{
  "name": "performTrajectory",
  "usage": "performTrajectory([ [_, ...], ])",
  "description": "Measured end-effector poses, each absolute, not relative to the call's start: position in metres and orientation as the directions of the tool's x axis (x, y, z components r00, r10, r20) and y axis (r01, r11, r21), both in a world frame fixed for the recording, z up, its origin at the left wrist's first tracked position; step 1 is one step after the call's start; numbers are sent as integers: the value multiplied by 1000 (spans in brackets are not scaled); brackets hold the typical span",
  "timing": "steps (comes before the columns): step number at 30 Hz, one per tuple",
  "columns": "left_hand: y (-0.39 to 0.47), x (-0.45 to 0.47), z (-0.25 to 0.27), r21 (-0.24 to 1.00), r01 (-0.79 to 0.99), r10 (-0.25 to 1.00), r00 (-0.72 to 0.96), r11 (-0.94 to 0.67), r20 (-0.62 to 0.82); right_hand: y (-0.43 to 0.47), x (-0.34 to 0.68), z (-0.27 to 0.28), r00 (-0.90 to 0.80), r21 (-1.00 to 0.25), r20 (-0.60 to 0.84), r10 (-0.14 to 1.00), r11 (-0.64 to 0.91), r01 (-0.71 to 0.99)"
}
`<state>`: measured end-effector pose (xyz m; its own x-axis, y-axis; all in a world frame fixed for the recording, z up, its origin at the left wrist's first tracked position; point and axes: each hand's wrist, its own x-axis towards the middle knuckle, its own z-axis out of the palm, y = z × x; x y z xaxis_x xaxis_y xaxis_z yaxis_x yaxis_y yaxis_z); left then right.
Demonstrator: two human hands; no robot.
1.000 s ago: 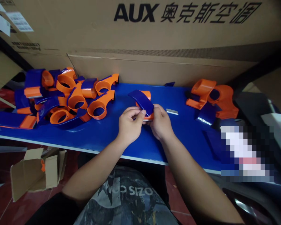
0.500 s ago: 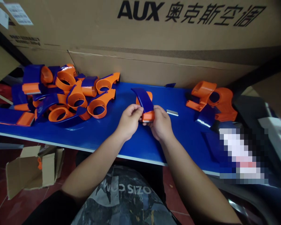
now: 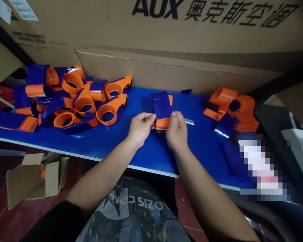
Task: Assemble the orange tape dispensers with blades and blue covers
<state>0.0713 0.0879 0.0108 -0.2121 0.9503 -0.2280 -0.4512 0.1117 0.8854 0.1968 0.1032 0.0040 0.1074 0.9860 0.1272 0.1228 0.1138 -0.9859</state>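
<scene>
An orange and blue tape dispenser [image 3: 162,106] is held over the blue table, its blue flap facing up and its orange end toward me. My right hand [image 3: 177,131] grips its right side, thumb on top near the joint of flap and orange end. At the left edge, my left hand [image 3: 141,127] is closed, thumb and fingers pinching the dispenser's side; the fingertips underneath are partly hidden. Just right of my right hand, a thin metal blade strip [image 3: 190,122] lies on the table, partly covered by that hand.
Several orange and blue tape dispensers [image 3: 84,103] are heaped at the left of the table [image 3: 111,144]. Orange dispenser parts [image 3: 244,112] and blue flaps [image 3: 223,126] lie at the right. A large carton [image 3: 151,43] walls off the back. An open cardboard box [image 3: 25,185] sits on the floor.
The dispenser has turned in my hands, so its blue flap now faces me more broadly. My right thumb has moved onto its top; the left hand has shifted slightly.
</scene>
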Motion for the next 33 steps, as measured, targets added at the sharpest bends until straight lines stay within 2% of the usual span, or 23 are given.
performTrajectory([
  [6,80,76,17,912,-411,936,-319,9,-152,107,198,-2,113,-993,86,990,77,87],
  [12,67,78,22,914,-404,958,-265,-10,-107,113,199,0,139,-999,3,990,8,-35],
  [17,64,77,21,925,-379,962,-259,-18,-88,114,199,2,163,-997,-51,985,-41,-60],
  [24,68,77,17,869,-494,963,-212,39,-164,114,200,0,170,-1000,12,985,14,-10],
  [29,74,77,14,818,-568,956,-182,89,-230,112,200,0,87,-996,74,993,70,57],
  [33,79,78,12,793,-598,953,-160,113,-257,110,198,2,85,-994,80,993,74,78],
])
